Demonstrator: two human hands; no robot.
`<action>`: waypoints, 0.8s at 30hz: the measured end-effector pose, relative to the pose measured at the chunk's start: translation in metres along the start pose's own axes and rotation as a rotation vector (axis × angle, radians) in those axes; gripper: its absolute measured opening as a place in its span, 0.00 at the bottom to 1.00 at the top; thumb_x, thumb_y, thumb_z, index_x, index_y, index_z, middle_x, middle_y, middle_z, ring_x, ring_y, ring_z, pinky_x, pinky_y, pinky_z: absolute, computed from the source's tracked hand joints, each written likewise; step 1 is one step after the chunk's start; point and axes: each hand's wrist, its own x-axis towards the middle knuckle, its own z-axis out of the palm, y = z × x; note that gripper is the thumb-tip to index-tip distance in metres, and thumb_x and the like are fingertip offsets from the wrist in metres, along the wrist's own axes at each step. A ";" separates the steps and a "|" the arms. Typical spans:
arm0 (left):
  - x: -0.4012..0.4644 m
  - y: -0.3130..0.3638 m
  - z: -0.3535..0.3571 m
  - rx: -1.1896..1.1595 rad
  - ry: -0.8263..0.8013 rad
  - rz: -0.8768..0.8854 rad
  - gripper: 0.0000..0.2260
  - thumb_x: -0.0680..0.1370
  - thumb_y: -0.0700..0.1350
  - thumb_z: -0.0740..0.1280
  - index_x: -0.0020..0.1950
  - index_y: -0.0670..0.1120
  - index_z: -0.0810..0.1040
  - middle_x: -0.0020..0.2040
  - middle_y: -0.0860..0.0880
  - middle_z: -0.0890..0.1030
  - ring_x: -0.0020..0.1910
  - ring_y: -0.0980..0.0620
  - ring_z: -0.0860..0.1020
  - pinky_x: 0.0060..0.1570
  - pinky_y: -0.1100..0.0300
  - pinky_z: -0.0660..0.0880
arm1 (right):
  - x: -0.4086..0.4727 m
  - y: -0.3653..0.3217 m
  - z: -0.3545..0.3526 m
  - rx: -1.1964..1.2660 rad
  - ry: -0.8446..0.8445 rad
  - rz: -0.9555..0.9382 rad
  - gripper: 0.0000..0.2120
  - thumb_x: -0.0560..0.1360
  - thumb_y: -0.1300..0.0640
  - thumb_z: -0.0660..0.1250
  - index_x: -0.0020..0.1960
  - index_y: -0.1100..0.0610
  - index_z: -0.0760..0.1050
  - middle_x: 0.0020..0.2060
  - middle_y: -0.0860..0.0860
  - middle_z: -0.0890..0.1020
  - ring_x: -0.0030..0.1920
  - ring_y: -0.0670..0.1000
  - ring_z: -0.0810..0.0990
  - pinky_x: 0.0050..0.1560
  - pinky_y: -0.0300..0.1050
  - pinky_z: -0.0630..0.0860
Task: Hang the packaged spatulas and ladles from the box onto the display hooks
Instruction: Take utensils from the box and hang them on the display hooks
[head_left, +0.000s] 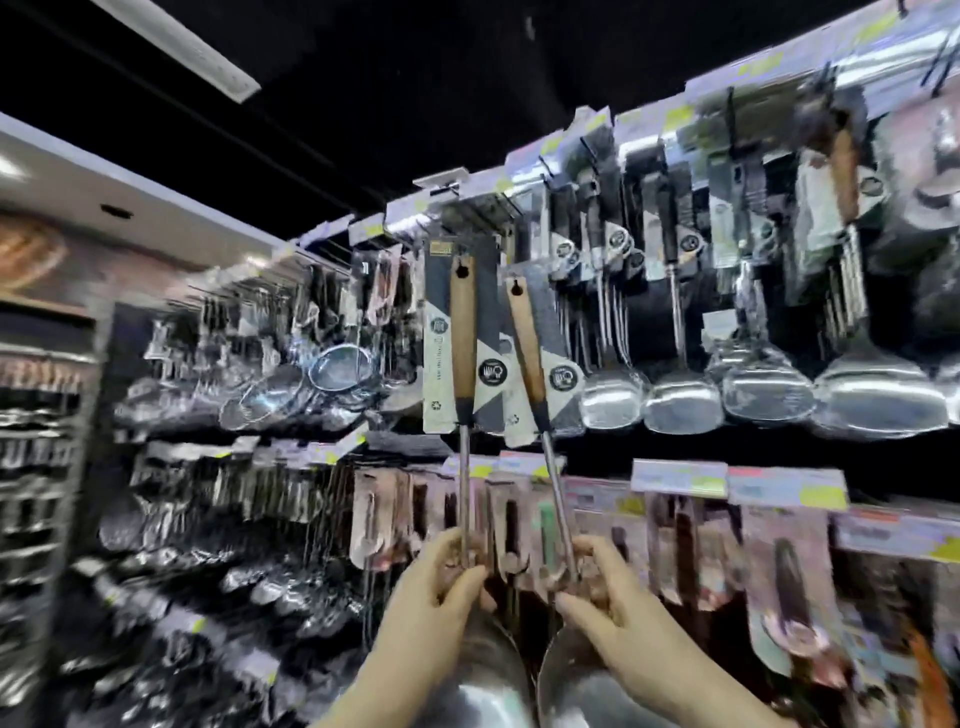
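Head view: the left hand (441, 587) and right hand (597, 597) each pinch a steel shaft low down, lifting the left ladle (462, 332) and right ladle (527, 338) so their handle holes reach just below the display hooks (467, 208)

my left hand (431, 587) pinches the left ladle (464, 374): matt brown wood handle, dark collar, thin polished metal shaft, glossy steel bowl. my right hand (613, 597) grips the right ladle (530, 353), same wood and shiny metal. both sit on printed paper backing cards (436, 364), matt grey and cream. hanging spatulas (680, 400) look like mirror-bright steel. price tags (680, 475) look like paper. lower packs (784, 561) look like glossy plastic, blurred.
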 end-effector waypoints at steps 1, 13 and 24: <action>0.013 -0.007 -0.012 -0.013 0.016 0.000 0.08 0.76 0.37 0.64 0.50 0.50 0.74 0.29 0.49 0.78 0.26 0.56 0.75 0.35 0.58 0.71 | 0.017 -0.001 0.007 0.006 -0.005 -0.003 0.15 0.77 0.49 0.62 0.55 0.34 0.60 0.47 0.49 0.81 0.48 0.51 0.80 0.55 0.44 0.73; 0.222 -0.039 -0.095 -0.017 0.026 0.171 0.09 0.77 0.37 0.62 0.49 0.51 0.74 0.30 0.47 0.79 0.31 0.53 0.77 0.39 0.60 0.74 | 0.226 -0.040 0.025 0.011 0.174 -0.200 0.10 0.77 0.59 0.63 0.50 0.45 0.67 0.33 0.51 0.75 0.32 0.44 0.70 0.33 0.31 0.66; 0.364 -0.044 -0.099 -0.231 -0.257 0.260 0.09 0.77 0.32 0.60 0.47 0.46 0.72 0.21 0.50 0.76 0.28 0.49 0.74 0.41 0.54 0.74 | 0.335 -0.055 0.003 -0.142 0.478 -0.064 0.09 0.77 0.59 0.63 0.54 0.48 0.68 0.31 0.53 0.69 0.30 0.48 0.66 0.31 0.40 0.62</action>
